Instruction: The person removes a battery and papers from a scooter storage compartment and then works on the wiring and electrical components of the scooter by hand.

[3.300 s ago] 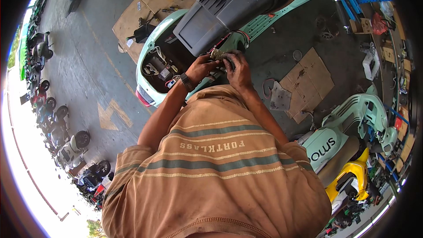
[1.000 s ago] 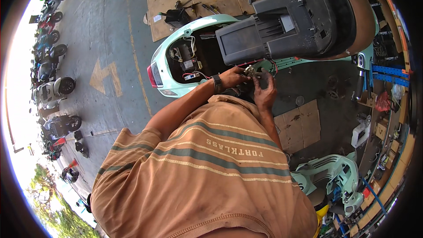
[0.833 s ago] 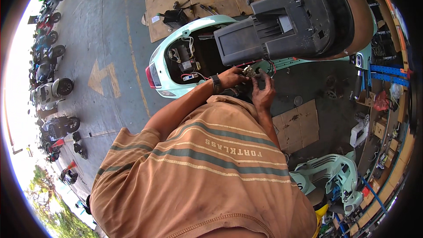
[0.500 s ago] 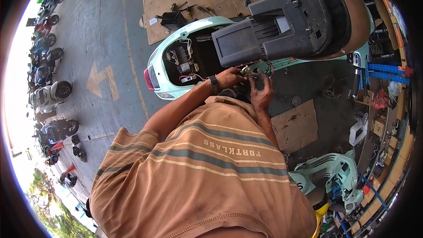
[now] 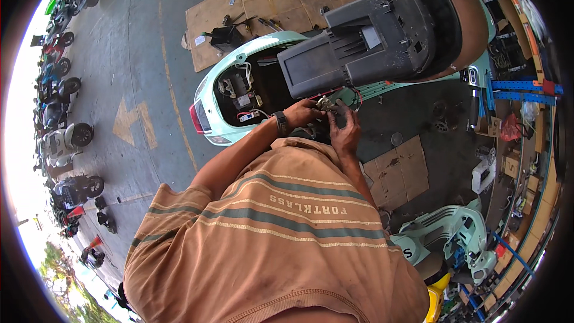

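Note:
A small brass-coloured metal part [image 5: 327, 104] sits between my hands, beside a mint-green scooter body [image 5: 218, 137] and red and black wires. My left hand [image 5: 299, 114], watch on the wrist, grips it with closed fingers from the left. My right hand [image 5: 345, 130] pinches at it from the right, thumb and fingertips close together. The scooter's open rear compartment [image 5: 263, 81] shows wiring and small boxy components. Above it, a dark grey plastic storage bucket [image 5: 311, 63] is tipped up with a brown seat [image 5: 475, 36] attached.
Cardboard sheets [image 5: 209, 12] with scattered tools lie behind the scooter, another [image 5: 397, 176] right of me. A row of parked scooters [image 5: 66, 146] lines the left. Shelving with boxes [image 5: 529, 185] runs along the right, near mint-green body panels [image 5: 454, 215] and a yellow scooter [image 5: 438, 293].
Compared with earlier, my view has swung round, then drifted slightly, so the scooter and hands now appear lower and further left than a second ago. Both hands stay on the metal part.

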{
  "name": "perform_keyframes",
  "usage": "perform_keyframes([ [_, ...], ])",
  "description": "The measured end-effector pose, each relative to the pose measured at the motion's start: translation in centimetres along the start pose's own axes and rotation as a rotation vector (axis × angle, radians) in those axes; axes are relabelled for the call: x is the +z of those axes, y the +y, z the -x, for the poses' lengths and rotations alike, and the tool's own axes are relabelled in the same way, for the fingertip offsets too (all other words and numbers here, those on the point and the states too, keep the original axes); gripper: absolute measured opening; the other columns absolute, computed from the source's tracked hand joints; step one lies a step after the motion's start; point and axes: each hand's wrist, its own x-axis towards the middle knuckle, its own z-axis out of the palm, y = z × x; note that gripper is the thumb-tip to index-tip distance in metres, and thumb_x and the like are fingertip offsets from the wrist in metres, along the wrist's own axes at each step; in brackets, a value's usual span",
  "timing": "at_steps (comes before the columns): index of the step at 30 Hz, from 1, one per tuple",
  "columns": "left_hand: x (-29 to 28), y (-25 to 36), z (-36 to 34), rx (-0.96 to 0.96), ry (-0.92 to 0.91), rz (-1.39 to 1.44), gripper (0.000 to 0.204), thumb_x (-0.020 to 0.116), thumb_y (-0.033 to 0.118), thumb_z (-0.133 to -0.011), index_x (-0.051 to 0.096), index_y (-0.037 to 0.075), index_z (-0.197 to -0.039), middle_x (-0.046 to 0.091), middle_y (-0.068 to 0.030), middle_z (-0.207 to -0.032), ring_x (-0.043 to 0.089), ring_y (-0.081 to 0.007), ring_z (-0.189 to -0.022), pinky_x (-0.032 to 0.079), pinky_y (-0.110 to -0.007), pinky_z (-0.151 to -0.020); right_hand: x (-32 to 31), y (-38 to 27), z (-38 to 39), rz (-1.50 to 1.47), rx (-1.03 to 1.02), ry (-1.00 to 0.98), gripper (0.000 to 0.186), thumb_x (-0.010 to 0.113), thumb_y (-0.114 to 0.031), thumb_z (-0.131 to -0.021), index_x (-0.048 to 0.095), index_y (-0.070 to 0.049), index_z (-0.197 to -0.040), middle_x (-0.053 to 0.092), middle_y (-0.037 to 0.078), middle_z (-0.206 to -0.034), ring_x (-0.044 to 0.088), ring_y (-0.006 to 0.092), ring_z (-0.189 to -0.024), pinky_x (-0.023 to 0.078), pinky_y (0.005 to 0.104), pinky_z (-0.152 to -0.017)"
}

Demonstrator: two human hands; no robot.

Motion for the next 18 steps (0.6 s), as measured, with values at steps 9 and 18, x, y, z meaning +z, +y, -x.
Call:
perform_keyframes([
  [9, 0.3, 0.7, 0.7, -0.023, 0.022, 0.016, 0.03, 0.059, 0.022, -0.096, 0.058, 0.002, -0.118, 0.069, -0.0085, -0.108, 0.066, -0.0171, -0.088, 0.055, -0.031, -0.066, 0.9, 0.3, -0.4, -0.665, 0.348, 0.168, 0.022, 0.065, -0.011, -0.09, 0.063, -0.003, -0.11, 0.068, 0.009, -0.099, 0.066, 0.0174, -0.092, 0.052, 0.0319, -0.08],
  [18, -0.3, -1.5, -1.7, 0.001, -0.031, -0.073, 0.03, 0.052, 0.021, -0.097, 0.057, 0.009, -0.123, 0.066, -0.0028, -0.105, 0.066, -0.0156, -0.085, 0.055, -0.029, -0.066, 0.0, -1.0, -0.4, -0.16, 0.191, 0.008, 0.024, 0.069, -0.023, -0.084, 0.067, -0.002, -0.096, 0.065, 0.019, -0.09, 0.063, 0.0348, -0.089, 0.051, 0.0401, -0.078],
])
